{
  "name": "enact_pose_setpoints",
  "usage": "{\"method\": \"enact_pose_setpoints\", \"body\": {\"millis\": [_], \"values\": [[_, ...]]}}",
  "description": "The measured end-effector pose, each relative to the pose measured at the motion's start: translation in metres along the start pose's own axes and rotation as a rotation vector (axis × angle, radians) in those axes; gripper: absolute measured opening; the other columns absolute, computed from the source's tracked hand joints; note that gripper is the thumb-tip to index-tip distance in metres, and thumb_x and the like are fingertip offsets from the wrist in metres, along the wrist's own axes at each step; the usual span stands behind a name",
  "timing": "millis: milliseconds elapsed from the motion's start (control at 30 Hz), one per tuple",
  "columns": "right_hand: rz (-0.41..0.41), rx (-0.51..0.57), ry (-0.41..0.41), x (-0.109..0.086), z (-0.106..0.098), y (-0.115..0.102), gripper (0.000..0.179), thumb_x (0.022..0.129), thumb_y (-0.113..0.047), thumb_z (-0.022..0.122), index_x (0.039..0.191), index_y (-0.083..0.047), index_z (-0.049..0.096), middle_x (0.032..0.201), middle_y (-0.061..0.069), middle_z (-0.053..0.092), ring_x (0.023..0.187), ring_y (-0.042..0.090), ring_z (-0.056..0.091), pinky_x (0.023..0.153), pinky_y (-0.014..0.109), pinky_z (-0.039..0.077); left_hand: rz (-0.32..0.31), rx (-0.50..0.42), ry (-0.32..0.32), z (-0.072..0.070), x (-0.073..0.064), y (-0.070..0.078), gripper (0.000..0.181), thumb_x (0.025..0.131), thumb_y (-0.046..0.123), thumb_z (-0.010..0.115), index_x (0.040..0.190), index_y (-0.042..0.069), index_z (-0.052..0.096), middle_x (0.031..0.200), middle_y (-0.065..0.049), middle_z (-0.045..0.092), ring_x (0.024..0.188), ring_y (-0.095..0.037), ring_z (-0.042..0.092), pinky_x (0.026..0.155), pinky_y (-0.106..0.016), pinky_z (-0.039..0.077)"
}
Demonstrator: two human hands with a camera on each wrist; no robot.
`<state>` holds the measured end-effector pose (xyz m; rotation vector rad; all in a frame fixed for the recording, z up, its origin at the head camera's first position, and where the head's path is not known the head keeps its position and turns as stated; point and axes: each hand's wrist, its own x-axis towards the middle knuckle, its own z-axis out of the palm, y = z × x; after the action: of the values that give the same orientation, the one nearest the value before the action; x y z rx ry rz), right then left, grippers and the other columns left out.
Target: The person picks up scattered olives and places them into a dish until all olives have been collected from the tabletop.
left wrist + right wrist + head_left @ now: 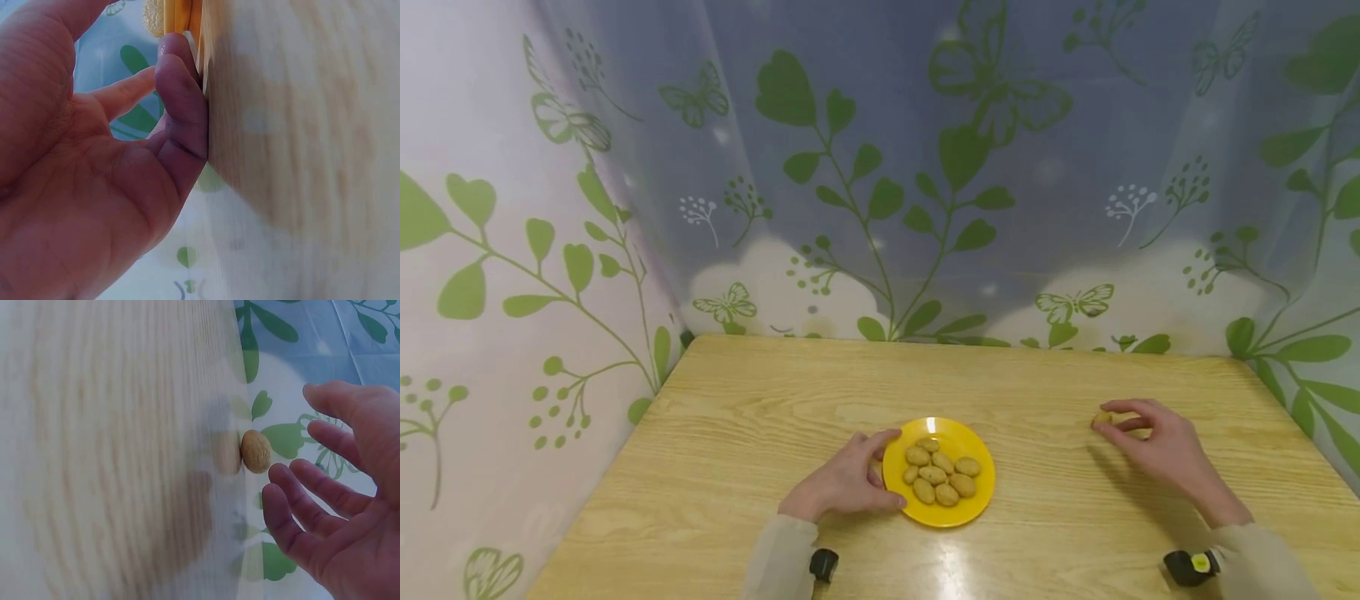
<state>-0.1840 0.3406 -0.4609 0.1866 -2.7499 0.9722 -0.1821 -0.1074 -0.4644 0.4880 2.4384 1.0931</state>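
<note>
A yellow plate (977, 508) holds several small, tan potatoes (933, 475). My left hand (850, 483) holds the plate by its left side, with the thumb over the near rim and the index finger at the far rim. In the left wrist view, curled fingers (181, 94) meet the plate's edge (184, 15), low against the table. Off to the right, a single small potato (255, 452) lies on the table. My right hand (1161, 442) is around it, thumb and fingers parted; the right wrist view shows a gap between the fingertips (279, 472) and the potato.
The wooden table (760, 392) stretches under both hands. Behind it and along its sides hangs a cloth (880, 167) printed with green leaves and butterflies. A black wrist camera (823, 567) sits on the left wrist, and another black wrist camera (1183, 568) on the right.
</note>
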Motion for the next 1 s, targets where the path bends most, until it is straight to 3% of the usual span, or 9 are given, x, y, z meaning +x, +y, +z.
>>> {"method": "enact_pose_setpoints", "body": {"millis": [100,233,300,600,800,1000], "values": [[0.045,-0.012,-0.038,0.002,-0.001,0.002,0.040,0.094,-0.033,0.075,0.124,-0.006,0.071,0.130,0.028,0.063,0.085,0.003,0.072,0.063,0.023,0.053,0.002,0.004,0.002,0.000,0.000,0.000,0.095,0.078,0.030,0.088,0.158,0.019,0.038,0.126,-0.012,0.048,0.084,-0.012,0.059,0.074,-0.023,0.051],[0.082,-0.029,-0.086,0.004,-0.001,0.006,0.046,0.096,-0.038,0.072,0.127,-0.004,0.069,0.133,0.030,0.062,0.098,0.035,0.075,0.065,0.029,0.057,0.004,0.003,0.002,0.000,0.000,0.000,0.095,0.078,0.029,0.088,0.158,0.019,0.038,0.126,-0.012,0.048,0.083,-0.012,0.059,0.074,-0.023,0.051],[0.087,-0.035,-0.094,0.005,0.000,0.008,0.047,0.096,-0.038,0.071,0.128,-0.003,0.068,0.132,0.030,0.064,0.101,0.041,0.074,0.066,0.032,0.058,0.003,0.002,0.002,0.000,0.000,0.000,0.095,0.078,0.029,0.088,0.158,0.019,0.038,0.126,-0.012,0.049,0.083,-0.012,0.060,0.074,-0.023,0.051],[0.085,-0.046,-0.108,0.011,0.003,0.017,0.047,0.095,-0.039,0.072,0.125,-0.003,0.069,0.117,0.024,0.072,0.101,0.042,0.074,0.070,0.033,0.060,-0.001,-0.001,-0.001,-0.001,0.001,-0.001,0.095,0.079,0.030,0.088,0.158,0.020,0.038,0.126,-0.011,0.049,0.084,-0.012,0.060,0.074,-0.023,0.051],[0.090,-0.063,-0.147,0.013,0.004,0.015,0.047,0.095,-0.041,0.072,0.123,-0.004,0.070,0.110,0.018,0.074,0.097,0.035,0.074,0.067,0.027,0.056,-0.007,-0.009,-0.005,-0.001,0.001,-0.001,0.095,0.079,0.030,0.088,0.159,0.021,0.037,0.127,-0.010,0.048,0.085,-0.011,0.061,0.075,-0.023,0.052],[0.070,-0.093,-0.157,0.015,0.004,0.015,0.044,0.093,-0.038,0.075,0.120,-0.004,0.071,0.104,0.013,0.076,0.093,0.029,0.075,0.069,0.032,0.057,0.004,-0.003,-0.003,-0.001,0.000,-0.001,0.095,0.079,0.030,0.088,0.158,0.020,0.037,0.127,-0.011,0.049,0.085,-0.012,0.061,0.076,-0.024,0.052]]}}
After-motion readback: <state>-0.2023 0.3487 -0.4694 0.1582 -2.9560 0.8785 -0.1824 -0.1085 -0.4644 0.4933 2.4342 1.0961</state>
